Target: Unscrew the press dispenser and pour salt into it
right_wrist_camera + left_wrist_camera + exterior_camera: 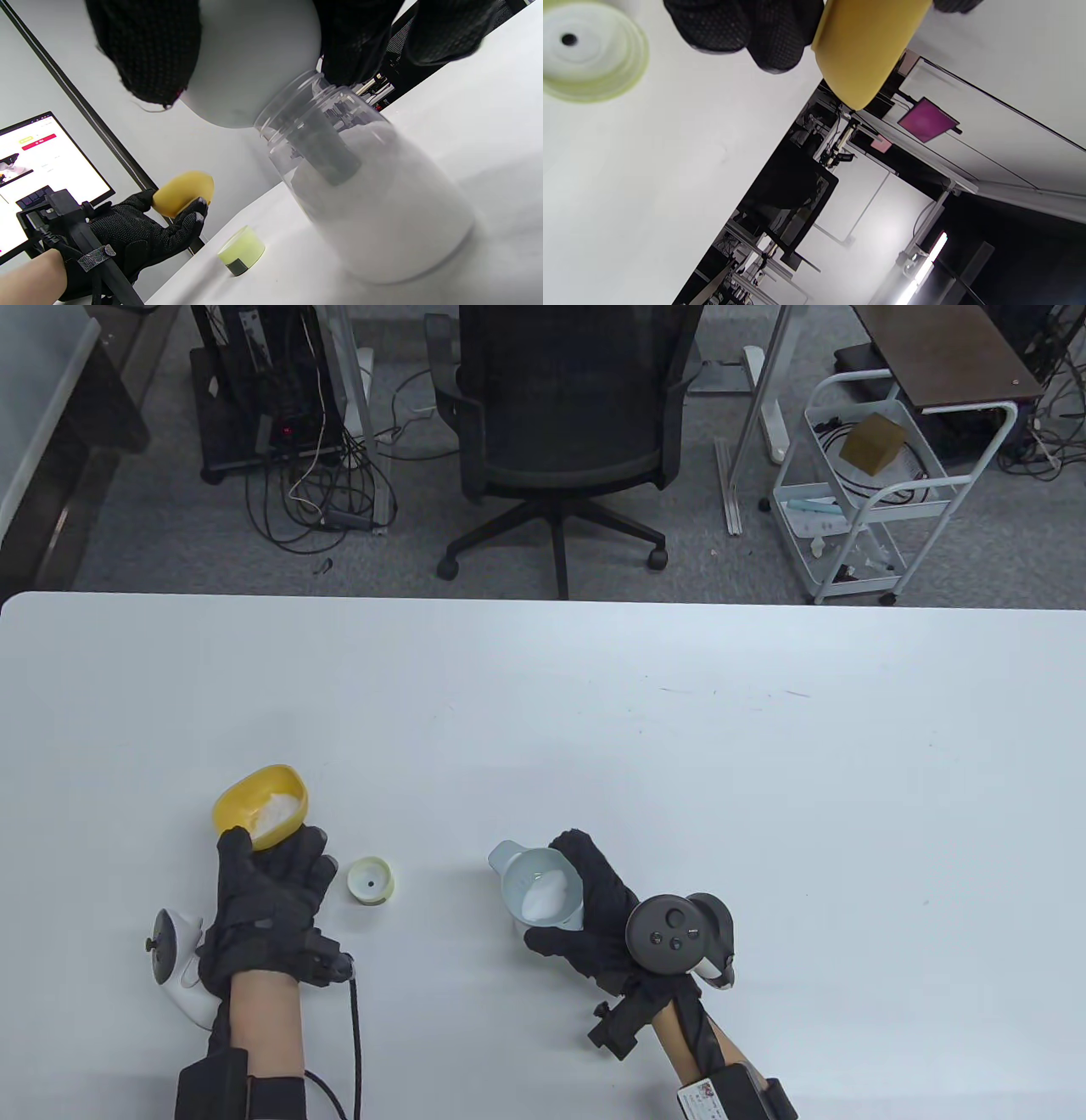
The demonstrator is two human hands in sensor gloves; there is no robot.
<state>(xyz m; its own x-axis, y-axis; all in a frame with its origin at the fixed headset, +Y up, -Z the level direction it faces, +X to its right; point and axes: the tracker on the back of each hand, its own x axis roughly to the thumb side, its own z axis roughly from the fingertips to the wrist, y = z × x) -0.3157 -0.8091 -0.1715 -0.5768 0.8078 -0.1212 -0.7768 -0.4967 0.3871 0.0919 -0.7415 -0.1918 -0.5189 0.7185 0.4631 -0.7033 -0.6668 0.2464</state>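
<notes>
My left hand point(263, 891) grips a yellow bowl point(259, 804) that holds white salt, lifted over the table's left side; the bowl also shows in the left wrist view point(869, 46) and in the right wrist view point(182, 192). My right hand point(594, 916) holds a pale grey funnel point(543, 886) with salt in it. In the right wrist view the funnel point(250, 59) sits in the mouth of a clear jar point(373, 203) that stands on the table and is largely full of salt. The pale green dispenser lid point(371, 881) lies on the table between the hands, apart from both.
The white table point(679, 746) stretches far and right. An office chair point(560, 432) and a white cart point(874, 483) stand beyond the far edge. A screen point(38, 156) shows in the right wrist view.
</notes>
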